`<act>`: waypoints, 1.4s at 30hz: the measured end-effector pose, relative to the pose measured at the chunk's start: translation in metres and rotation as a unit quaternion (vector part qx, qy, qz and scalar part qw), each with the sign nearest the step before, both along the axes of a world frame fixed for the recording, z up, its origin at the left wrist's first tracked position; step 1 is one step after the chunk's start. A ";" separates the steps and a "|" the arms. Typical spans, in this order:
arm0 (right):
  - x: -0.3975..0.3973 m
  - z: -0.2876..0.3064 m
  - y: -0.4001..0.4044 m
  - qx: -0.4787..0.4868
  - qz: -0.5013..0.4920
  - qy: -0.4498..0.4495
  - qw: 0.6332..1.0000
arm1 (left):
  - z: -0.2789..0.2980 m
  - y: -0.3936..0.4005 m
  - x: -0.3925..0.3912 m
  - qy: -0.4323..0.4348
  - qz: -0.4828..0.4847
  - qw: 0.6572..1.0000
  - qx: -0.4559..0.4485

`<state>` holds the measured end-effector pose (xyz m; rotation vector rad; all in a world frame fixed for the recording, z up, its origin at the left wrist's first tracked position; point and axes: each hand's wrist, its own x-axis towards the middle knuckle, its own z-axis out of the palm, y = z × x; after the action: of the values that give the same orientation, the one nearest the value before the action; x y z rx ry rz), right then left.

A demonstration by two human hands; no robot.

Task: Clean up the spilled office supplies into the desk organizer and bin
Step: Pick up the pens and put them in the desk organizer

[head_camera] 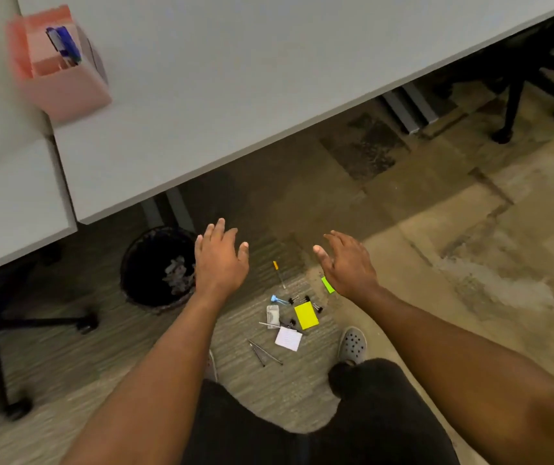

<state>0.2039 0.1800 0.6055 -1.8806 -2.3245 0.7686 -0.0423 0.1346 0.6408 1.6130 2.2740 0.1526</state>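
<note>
Down on the carpet [67,380] lies the spill: a yellow sticky pad [306,315], a white note pad [288,338] with faint lines too small to read, a green note [328,284] partly behind the right wrist, a few black binder clips [303,300], a blue push pin [278,300], a small clear packet [272,316], an orange-tipped pen [279,274] and several thin dark pens [263,352]. No writing or brand can be read on any of them. Both hands hover above the floor, holding nothing: the left hand [220,255] has straight fingers spread, near the rim of the black bin [134,263], which contains crumpled scraps; the right hand [346,261] is likewise relaxed and wide, palm down, above the green note. The pink desk organizer [64,82] stands blurred on the grey worktop [218,78], well apart from the spill, with blue markers [64,43] upright in one compartment. A grey perforated shoe [353,344] is just right of the pile.
</note>
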 end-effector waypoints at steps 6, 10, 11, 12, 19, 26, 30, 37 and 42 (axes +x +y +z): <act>0.018 -0.070 0.022 -0.040 -0.011 0.011 0.999 | -0.074 0.015 0.026 -0.031 0.036 0.998 -0.039; 0.018 -0.139 0.025 -0.073 -0.062 0.031 0.995 | -0.155 0.017 0.022 -0.056 0.098 0.991 -0.072; 0.016 -0.160 0.022 -0.085 -0.071 0.037 0.993 | -0.179 0.016 0.020 -0.068 0.129 0.985 -0.089; 0.014 -0.183 0.017 -0.098 -0.077 0.037 0.992 | -0.205 0.013 0.018 -0.084 0.161 0.978 -0.104; -0.011 -0.379 -0.030 -0.213 -0.045 -0.030 0.976 | -0.410 -0.029 0.019 -0.172 0.265 0.924 -0.214; -0.040 -0.545 -0.087 -0.270 0.029 -0.094 0.958 | -0.560 -0.081 0.034 -0.156 0.216 0.927 -0.265; -0.057 -0.605 -0.096 -0.253 0.071 -0.125 0.957 | -0.615 -0.072 0.034 -0.126 0.142 0.959 -0.209; -0.062 -0.636 -0.106 -0.173 0.168 -0.180 0.954 | -0.660 -0.007 0.027 -0.136 0.167 0.969 -0.119; -0.056 -0.638 -0.104 -0.143 0.145 -0.158 0.966 | -0.679 0.060 0.028 -0.169 0.114 0.964 -0.172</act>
<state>0.1477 0.0761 -0.0322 -1.9130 -2.8726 0.9358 -0.0147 0.1949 -0.0381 1.0587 2.0736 0.0771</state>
